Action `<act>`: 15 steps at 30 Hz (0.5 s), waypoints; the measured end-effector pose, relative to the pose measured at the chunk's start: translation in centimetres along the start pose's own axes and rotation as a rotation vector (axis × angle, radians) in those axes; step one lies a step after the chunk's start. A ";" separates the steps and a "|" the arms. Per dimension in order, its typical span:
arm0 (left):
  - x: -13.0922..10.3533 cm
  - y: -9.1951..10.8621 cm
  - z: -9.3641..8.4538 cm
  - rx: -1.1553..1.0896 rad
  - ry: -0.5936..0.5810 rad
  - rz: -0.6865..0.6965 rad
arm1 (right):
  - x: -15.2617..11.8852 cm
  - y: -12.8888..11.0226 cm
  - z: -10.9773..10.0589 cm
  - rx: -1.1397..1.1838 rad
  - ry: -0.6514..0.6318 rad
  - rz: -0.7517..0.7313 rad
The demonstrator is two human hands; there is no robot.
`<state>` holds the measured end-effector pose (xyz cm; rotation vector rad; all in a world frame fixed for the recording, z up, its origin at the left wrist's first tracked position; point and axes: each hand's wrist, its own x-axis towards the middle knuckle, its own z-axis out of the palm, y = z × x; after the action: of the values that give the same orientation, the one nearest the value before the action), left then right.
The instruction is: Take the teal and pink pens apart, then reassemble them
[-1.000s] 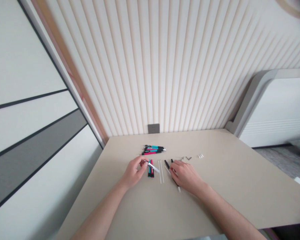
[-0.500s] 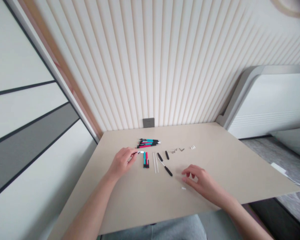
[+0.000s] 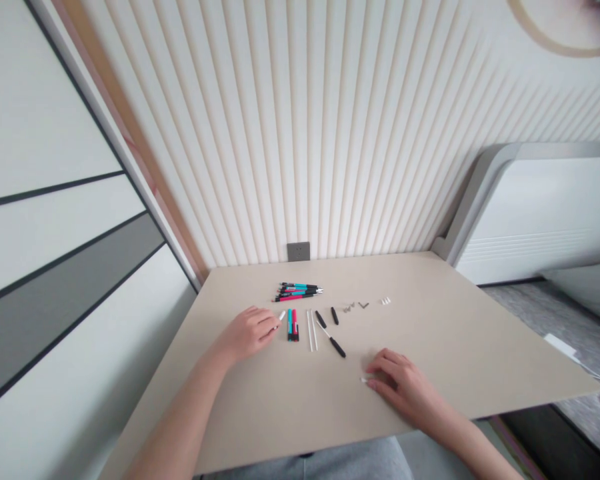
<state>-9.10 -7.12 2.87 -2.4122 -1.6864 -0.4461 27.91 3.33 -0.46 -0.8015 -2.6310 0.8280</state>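
Observation:
My left hand (image 3: pixel 250 332) is closed on a slim white pen part (image 3: pixel 281 316), whose white end sticks out past the fingertips; the rest is hidden in the fingers. It is left of two upright pen barrels, one teal (image 3: pixel 290 321) and one pink (image 3: pixel 295 321), with black lower ends. My right hand (image 3: pixel 403 383) rests low over the table, thumb and forefinger slightly apart. Its thumb tip is right at a small white piece (image 3: pixel 363 380), touching or nearly so. Between the hands lie two thin white refills (image 3: pixel 309 331) and several black grips (image 3: pixel 337 347), one with a refill-like tip.
Assembled pens (image 3: pixel 297 292) in teal, pink and black are piled toward the back of the beige table (image 3: pixel 260 413). Small springs (image 3: pixel 349 307), dark clips (image 3: pixel 363 305) and white bits (image 3: pixel 385 301) lie further right. A socket (image 3: pixel 299 251) is on the ribbed wall behind.
My right hand has moved down toward the small white piece, its fingertips now at it. The white part in my left hand has turned from level to slanting upward.

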 end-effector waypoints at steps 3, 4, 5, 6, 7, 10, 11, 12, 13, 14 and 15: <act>0.1 0.3 0.2 -0.073 -0.048 -0.012 | 0.5 -0.3 -0.3 0.002 -0.018 -0.028; 0.1 0.3 0.3 -0.095 -0.061 -0.019 | 0.7 -0.3 -0.4 -0.001 -0.034 -0.047; 0.1 0.4 0.4 -0.113 -0.075 -0.025 | 0.9 -0.4 -0.4 -0.002 -0.049 -0.066; 0.2 0.5 0.4 -0.125 -0.091 -0.030 | 1.1 -0.4 -0.4 -0.002 -0.063 -0.085; 0.2 0.5 0.5 -0.134 -0.109 -0.032 | 1.3 -0.5 -0.3 -0.001 -0.074 -0.102; 0.2 0.6 0.7 -0.160 -0.139 -0.048 | 1.6 -0.7 -0.4 0.009 -0.093 -0.157; 0.2 0.7 0.7 -0.170 -0.142 -0.059 | 1.8 -0.7 -0.5 0.020 -0.100 -0.177; 0.2 0.7 0.8 -0.181 -0.142 -0.073 | 2.0 -0.7 -0.6 0.035 -0.106 -0.192; 0.2 0.7 0.8 -0.191 -0.143 -0.089 | 2.3 -0.6 -0.8 0.054 -0.109 -0.198; 0.1 0.7 0.9 -0.201 -0.146 -0.104 | 2.8 -0.3 -1.2 0.074 -0.107 -0.197; 0.1 0.7 0.9 -0.210 -0.151 -0.118 | 3.4 0.1 -1.5 0.088 -0.098 -0.183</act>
<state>-8.23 -6.98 2.10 -2.5584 -1.9433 -0.4924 25.84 6.03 1.02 -0.4999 -2.6807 0.9455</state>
